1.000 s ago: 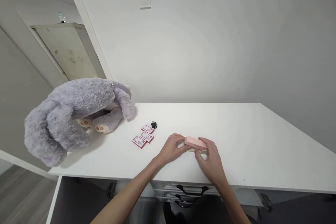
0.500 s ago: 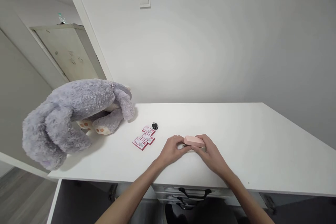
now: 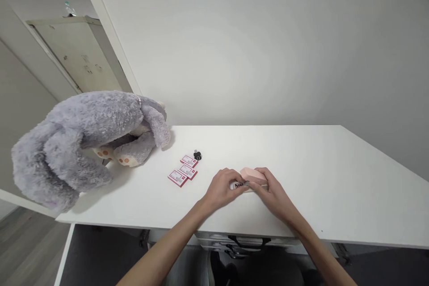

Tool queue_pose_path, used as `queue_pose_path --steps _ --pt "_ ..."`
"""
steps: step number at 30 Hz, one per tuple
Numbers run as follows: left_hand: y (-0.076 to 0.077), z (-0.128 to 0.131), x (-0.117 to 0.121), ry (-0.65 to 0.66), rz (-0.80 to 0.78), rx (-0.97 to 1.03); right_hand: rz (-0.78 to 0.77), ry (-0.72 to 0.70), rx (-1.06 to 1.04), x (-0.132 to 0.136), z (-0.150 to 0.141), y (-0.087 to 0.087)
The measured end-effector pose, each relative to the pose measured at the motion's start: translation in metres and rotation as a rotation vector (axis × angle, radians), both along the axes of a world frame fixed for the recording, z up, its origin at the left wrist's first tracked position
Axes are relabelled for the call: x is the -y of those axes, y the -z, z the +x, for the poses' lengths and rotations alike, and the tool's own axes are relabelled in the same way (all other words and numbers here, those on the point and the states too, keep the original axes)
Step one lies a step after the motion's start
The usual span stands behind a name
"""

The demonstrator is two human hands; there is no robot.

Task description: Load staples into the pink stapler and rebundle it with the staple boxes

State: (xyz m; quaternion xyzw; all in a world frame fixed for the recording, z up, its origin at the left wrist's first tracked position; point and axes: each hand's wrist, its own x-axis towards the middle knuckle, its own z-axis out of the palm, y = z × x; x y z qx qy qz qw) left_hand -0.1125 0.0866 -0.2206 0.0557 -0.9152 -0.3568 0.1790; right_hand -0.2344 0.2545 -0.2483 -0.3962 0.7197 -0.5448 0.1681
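A pink stapler (image 3: 253, 175) with a pale base rests on the white tabletop (image 3: 301, 165) between my hands. My left hand (image 3: 221, 188) grips its left end, thumb and fingers curled around the base. My right hand (image 3: 273, 193) is closed around the right end, fingers on the pink top and thumb in front. The pink top sits raised and skewed from the base, and small dark and metallic parts show at the left. My fingers hide much of the base.
Three small red and white boxes (image 3: 177, 178) lie left of my hands, beside a small black item (image 3: 197, 155) with a metal tip. A large grey plush toy (image 3: 97, 116) slumps over the table's left end. Drawers with black handles (image 3: 250, 242) are below the front edge.
The pink top has shifted right and turned relative to the base, exposing more of the left end. My right thumb has moved leftward along the front. The camera view has tipped slightly down.
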Motion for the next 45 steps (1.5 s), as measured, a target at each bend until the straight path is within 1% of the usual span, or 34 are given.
queue_pose_path --steps 5,11,15,20,24,27,32,39,45 --pt "0.0 0.0 -0.003 0.005 -0.028 -0.014 -0.007 -0.02 0.071 -0.002 0.001 -0.003" --pt "0.002 0.0 -0.003 0.063 -0.176 -0.027 -0.045 -0.108 0.079 -0.006 -0.002 -0.006" --pt "0.002 0.001 -0.005 0.117 -0.247 -0.039 -0.052 -0.134 0.085 -0.006 -0.003 -0.007" --pt "-0.003 0.004 -0.01 0.085 -0.314 -0.084 -0.083 -0.16 0.117 -0.006 -0.005 -0.005" --pt "-0.004 0.005 -0.01 0.133 -0.374 -0.11 -0.084 -0.166 0.124 -0.006 -0.006 -0.003" --pt "-0.003 0.004 -0.01 0.155 -0.389 -0.123 -0.09 -0.177 0.127 -0.006 -0.006 -0.004" --pt "-0.003 0.003 -0.011 0.147 -0.394 -0.12 -0.056 -0.188 0.121 -0.008 -0.006 -0.009" --pt "-0.001 0.002 -0.011 0.118 -0.459 -0.108 -0.006 -0.202 0.1 -0.008 -0.007 -0.016" --pt "-0.004 0.002 -0.014 0.118 -0.453 -0.119 -0.036 -0.223 0.104 -0.009 -0.004 -0.019"
